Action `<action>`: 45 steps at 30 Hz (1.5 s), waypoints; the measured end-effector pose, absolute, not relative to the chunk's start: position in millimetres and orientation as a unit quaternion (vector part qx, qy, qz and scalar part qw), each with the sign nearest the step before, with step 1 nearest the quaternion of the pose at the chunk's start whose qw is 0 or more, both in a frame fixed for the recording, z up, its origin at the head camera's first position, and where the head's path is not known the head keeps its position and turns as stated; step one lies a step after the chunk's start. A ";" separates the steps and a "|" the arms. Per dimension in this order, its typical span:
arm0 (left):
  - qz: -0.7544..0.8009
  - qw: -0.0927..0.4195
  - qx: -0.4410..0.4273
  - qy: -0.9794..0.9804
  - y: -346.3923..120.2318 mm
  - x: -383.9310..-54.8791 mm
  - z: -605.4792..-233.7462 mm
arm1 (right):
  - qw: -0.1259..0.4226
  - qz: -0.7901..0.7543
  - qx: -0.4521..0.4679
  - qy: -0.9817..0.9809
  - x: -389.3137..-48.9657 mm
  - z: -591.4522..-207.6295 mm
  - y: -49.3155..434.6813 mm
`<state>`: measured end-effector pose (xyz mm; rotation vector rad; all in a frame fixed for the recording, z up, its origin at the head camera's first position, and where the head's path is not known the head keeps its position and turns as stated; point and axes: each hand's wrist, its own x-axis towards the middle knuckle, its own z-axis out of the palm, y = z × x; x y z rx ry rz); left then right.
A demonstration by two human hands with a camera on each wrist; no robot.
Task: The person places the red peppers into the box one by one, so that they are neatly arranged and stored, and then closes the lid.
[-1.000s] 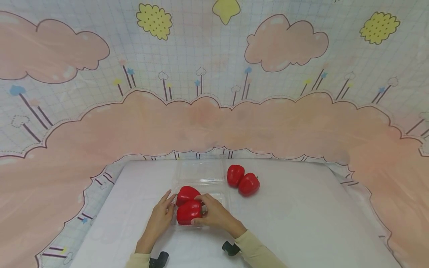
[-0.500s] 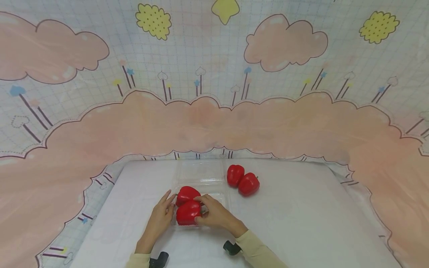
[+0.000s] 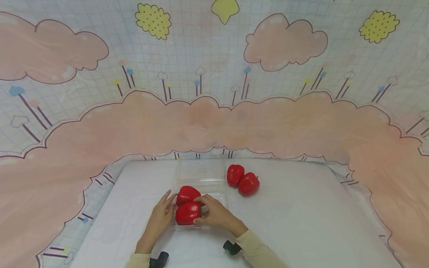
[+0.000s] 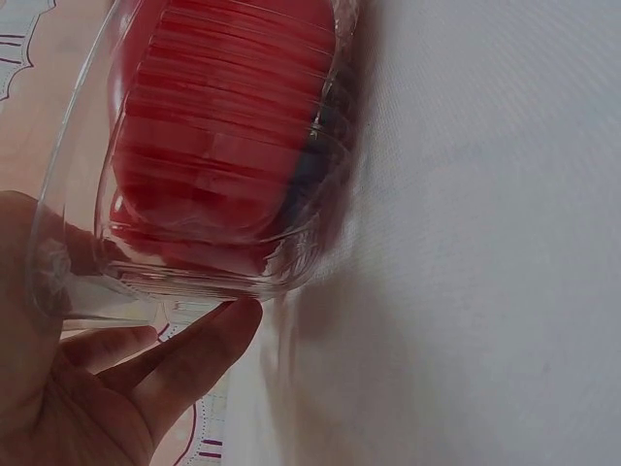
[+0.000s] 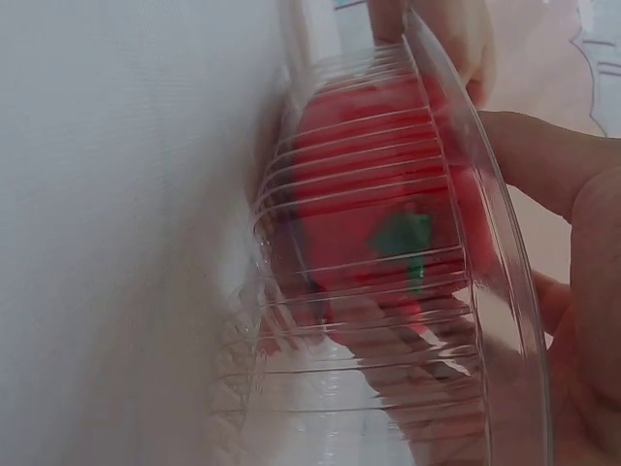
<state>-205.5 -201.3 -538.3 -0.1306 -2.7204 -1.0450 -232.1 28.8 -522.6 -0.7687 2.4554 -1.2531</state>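
Note:
Two red bell peppers lie one behind the other in the clear plastic container, its lid folded back. My right hand grips the near bell pepper from its stem side, fingers behind and thumb in front. Its green stem shows through the ribbed wall in the right wrist view. The far bell pepper points its stem toward my left hand. That hand holds the container's left side; in the left wrist view the thumb lies over the rim and the fingertips touch the outer wall.
Two more red bell peppers, one upright and one tilted, lie together right of the lid on the white tabletop. A patterned cloth hangs behind. Black camera mounts sit under both wrists.
The near bell pepper has shifted slightly left in the container, and my right thumb has moved a little on it. My left hand and the other peppers stay put.

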 end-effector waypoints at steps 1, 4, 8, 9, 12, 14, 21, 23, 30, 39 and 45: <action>-0.356 0.111 -0.044 -0.927 -201.5 -205.6 -538.6 | 0.140 -0.432 -0.266 0.850 -232.4 -522.6 28.7; -0.356 0.108 -0.042 -0.927 -201.7 -205.3 -538.5 | 0.139 -0.429 -0.269 0.851 -233.1 -522.5 28.5; -0.360 0.099 -0.035 -0.927 -201.8 -205.6 -538.0 | 0.132 -0.425 -0.276 0.852 -233.2 -522.4 28.0; -0.361 0.097 -0.033 -0.927 -201.7 -205.6 -537.7 | 0.130 -0.423 -0.277 0.853 -233.2 -522.2 27.8; -0.363 0.093 -0.032 -0.927 -201.7 -205.8 -537.2 | 0.127 -0.417 -0.276 0.857 -232.9 -522.0 27.6; -0.364 0.092 -0.033 -0.926 -201.8 -206.0 -536.9 | 0.123 -0.411 -0.277 0.859 -232.8 -521.8 27.5; -0.374 0.090 -0.033 -0.922 -201.4 -206.4 -535.6 | 0.104 -0.410 -0.289 0.859 -231.6 -518.5 28.8; -0.372 0.090 -0.033 -0.923 -201.3 -206.2 -535.6 | 0.100 -0.414 -0.290 0.857 -231.0 -517.0 29.5; -0.368 0.091 -0.033 -0.925 -201.5 -205.8 -535.8 | 0.088 -0.411 -0.295 0.858 -229.3 -511.0 33.7; -0.370 0.092 -0.035 -0.924 -202.1 -207.0 -536.5 | 0.065 -0.408 -0.301 0.860 -228.8 -492.1 45.7; -0.369 0.091 -0.035 -0.924 -201.1 -206.7 -535.6 | 0.050 -0.408 -0.295 0.862 -226.6 -479.6 54.7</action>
